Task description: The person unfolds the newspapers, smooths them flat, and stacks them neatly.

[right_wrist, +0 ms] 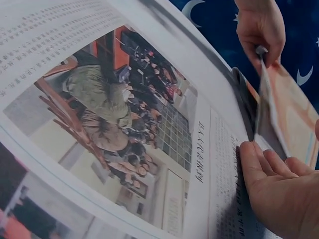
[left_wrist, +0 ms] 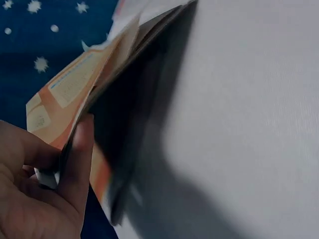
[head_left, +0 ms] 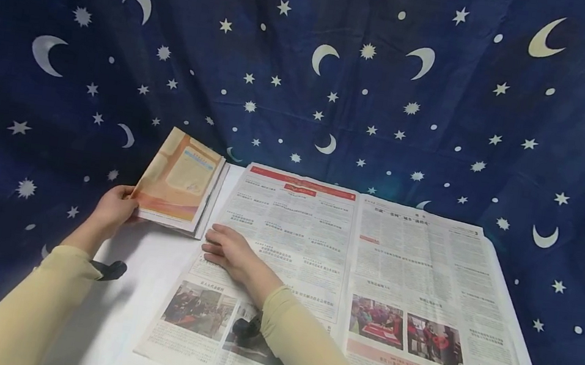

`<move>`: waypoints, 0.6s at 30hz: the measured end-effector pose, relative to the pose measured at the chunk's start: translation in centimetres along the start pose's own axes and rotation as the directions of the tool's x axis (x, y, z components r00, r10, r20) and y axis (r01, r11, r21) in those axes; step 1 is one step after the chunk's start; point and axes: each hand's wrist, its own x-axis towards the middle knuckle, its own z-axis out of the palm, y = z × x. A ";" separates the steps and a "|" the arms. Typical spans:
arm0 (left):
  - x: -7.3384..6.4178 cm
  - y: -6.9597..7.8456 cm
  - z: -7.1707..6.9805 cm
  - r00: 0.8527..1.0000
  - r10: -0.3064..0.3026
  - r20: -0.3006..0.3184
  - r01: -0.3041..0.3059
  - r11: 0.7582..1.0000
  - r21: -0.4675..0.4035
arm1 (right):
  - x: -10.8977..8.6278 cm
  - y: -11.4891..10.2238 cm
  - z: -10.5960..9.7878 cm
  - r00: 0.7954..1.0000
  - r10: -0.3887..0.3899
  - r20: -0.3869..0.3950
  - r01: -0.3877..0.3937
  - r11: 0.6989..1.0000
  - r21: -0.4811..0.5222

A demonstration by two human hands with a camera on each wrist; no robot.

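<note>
A thin orange booklet (head_left: 173,176) with a pale text panel on its page stands at the left end of the table, its pages slightly fanned. My left hand (head_left: 114,208) pinches its left lower edge between thumb and fingers. In the left wrist view the booklet (left_wrist: 75,89) is tilted up, with dark shadow beneath it. My right hand (head_left: 233,255) lies over the newspaper (head_left: 304,264), fingers extended towards the booklet's right edge. Seen from the right wrist, those fingers (right_wrist: 251,162) are close beside the booklet's pages (right_wrist: 269,119) and grip nothing.
The spread newspaper, with printed photos (head_left: 376,322), covers the middle and right of the white table (head_left: 149,262). A dark blue cloth (head_left: 290,34) with moons and stars hangs behind and around the table. Black straps (head_left: 111,270) show at the wrists.
</note>
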 end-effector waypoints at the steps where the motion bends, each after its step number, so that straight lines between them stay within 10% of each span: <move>1: -0.2 0.3 0.0 1.000 0.006 0.009 -0.006 1.000 -0.018 | 0.0 -0.1 0.0 1.000 -0.004 0.001 0.004 1.000 0.002; 18: -3.4 4.7 6.0 0.956 0.113 0.270 -0.021 0.946 -0.322 | -1.0 -4.5 -3.5 0.965 -0.178 -0.191 0.197 0.977 0.082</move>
